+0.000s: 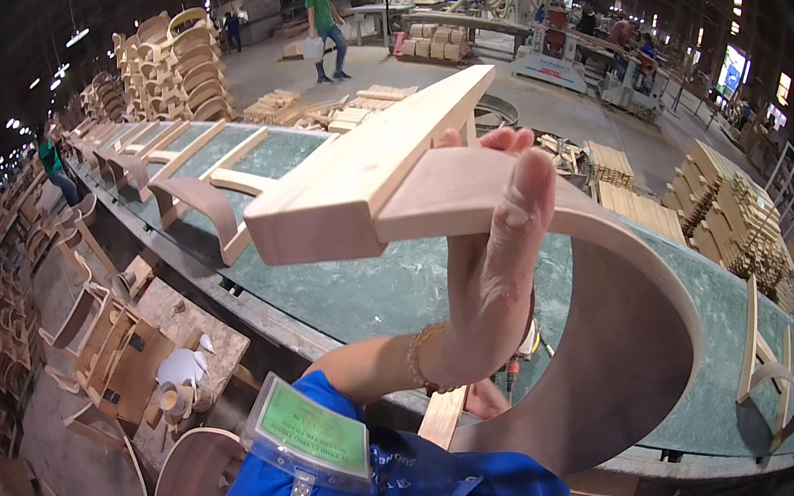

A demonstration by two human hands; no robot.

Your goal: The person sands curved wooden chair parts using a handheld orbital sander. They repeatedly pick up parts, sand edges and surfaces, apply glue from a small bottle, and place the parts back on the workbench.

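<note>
My left hand is closed around the upper end of a curved wooden chair frame. The thumb lies along its near side, while the fingertips show beyond the far edge. A thick, pale straight wooden bar adjoins that end and points away from me. The broad bend of the frame sweeps down on the right toward my body. Low inside the curve, a small part of my right hand shows beside a pale wooden strip; its fingers are hidden. Near it is a red and black tool, mostly covered.
A long green-topped conveyor runs under the frame, carrying more curved frames. At left stands a worktable with a cup. Stacked chair parts and wood piles lie beyond. A person in green walks behind.
</note>
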